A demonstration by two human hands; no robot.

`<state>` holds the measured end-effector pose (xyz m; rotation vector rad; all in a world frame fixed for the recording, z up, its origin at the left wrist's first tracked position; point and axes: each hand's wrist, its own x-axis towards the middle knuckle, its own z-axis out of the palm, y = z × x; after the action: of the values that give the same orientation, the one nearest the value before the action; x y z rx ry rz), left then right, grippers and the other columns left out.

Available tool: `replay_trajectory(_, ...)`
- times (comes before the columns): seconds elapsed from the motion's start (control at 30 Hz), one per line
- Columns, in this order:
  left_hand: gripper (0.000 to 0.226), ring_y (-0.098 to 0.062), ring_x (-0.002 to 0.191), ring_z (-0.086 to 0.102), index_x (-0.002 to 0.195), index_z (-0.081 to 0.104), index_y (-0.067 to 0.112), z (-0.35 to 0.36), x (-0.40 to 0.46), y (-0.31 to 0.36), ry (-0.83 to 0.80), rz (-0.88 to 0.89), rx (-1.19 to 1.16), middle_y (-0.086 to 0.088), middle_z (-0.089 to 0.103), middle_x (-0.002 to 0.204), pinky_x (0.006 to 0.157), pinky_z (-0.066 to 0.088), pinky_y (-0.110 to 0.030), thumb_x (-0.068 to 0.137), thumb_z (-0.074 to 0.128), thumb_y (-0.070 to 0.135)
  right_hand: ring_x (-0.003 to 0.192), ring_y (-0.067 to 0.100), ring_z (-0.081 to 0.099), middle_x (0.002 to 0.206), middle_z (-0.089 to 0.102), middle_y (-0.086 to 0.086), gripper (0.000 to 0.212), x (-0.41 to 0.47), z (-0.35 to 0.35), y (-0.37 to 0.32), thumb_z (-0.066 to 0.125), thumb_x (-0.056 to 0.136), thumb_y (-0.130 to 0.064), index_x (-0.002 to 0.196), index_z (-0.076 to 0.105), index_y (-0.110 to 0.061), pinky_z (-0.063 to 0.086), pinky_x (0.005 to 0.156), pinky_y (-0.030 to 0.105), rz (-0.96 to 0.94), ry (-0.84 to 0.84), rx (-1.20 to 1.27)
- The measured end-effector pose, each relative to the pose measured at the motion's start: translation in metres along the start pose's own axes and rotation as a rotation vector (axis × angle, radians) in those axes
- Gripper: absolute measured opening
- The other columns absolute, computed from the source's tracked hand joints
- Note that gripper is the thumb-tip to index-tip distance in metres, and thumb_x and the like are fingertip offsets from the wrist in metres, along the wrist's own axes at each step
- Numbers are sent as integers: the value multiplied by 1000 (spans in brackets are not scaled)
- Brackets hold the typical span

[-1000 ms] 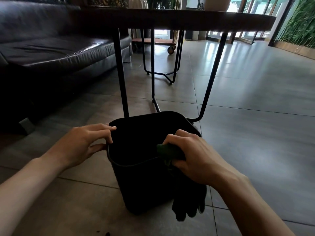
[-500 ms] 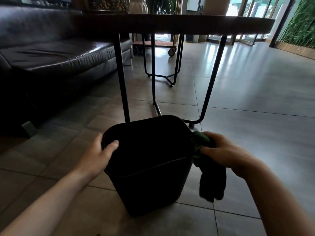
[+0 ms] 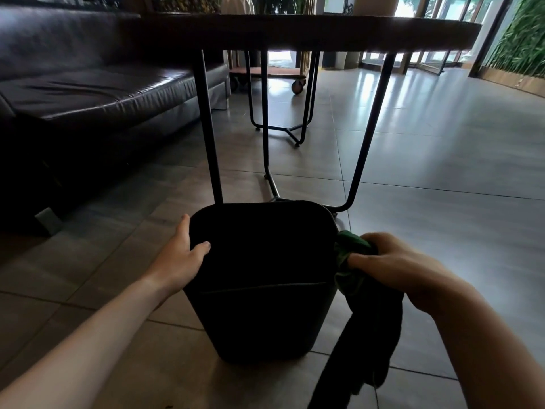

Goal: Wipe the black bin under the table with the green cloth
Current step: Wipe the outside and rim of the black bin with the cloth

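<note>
The black bin (image 3: 259, 323) stands upright on the tiled floor just in front of the table's legs, its open top dark inside. My left hand (image 3: 180, 258) grips the bin's left rim, thumb over the edge. My right hand (image 3: 392, 267) is closed on the bunched green cloth (image 3: 351, 261), which presses against the bin's right outer rim. The rest of the cloth hangs down dark beside the bin's right wall, toward the floor.
A round table (image 3: 324, 31) on thin black metal legs (image 3: 206, 128) stands over and behind the bin. A dark leather sofa (image 3: 88, 84) fills the left. A second metal stand (image 3: 283, 125) and a wheeled cart (image 3: 298, 81) stand behind. Grey tiled floor spreads to the right.
My right hand has carried the cloth from the bin's near rim round to its right outer side. My left hand shifted from pinching the left rim to gripping it, thumb inside.
</note>
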<state>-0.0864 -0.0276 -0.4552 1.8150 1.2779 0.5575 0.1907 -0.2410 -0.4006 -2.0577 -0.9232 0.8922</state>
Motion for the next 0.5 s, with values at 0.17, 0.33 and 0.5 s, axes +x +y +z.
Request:
replay_trajectory(0.17,76,-18,145,37,161,7,33,-2,8,-1,-38,12,-11,1,34,163,102,33,-30,101,54,32,59,16,76,66,77,2,11,-2,-1,-3,73,88,-19,98,68,-17,55,47,20,31,6,-14)
replay_trajectory(0.33,79,-20,151,30,162,4,29,-4,0,13,-48,6,46,0,27,167,118,30,-37,101,53,43,63,14,76,75,78,3,12,-6,-9,-16,71,89,-17,99,69,-21,64,61,29,50,9,-78)
replay_trajectory(0.5,84,-24,154,23,162,8,27,-16,-30,54,32,-18,113,0,16,170,121,27,-45,97,54,52,79,21,74,103,67,7,50,-25,-33,-49,71,92,-19,128,38,-23,63,68,32,115,36,-68)
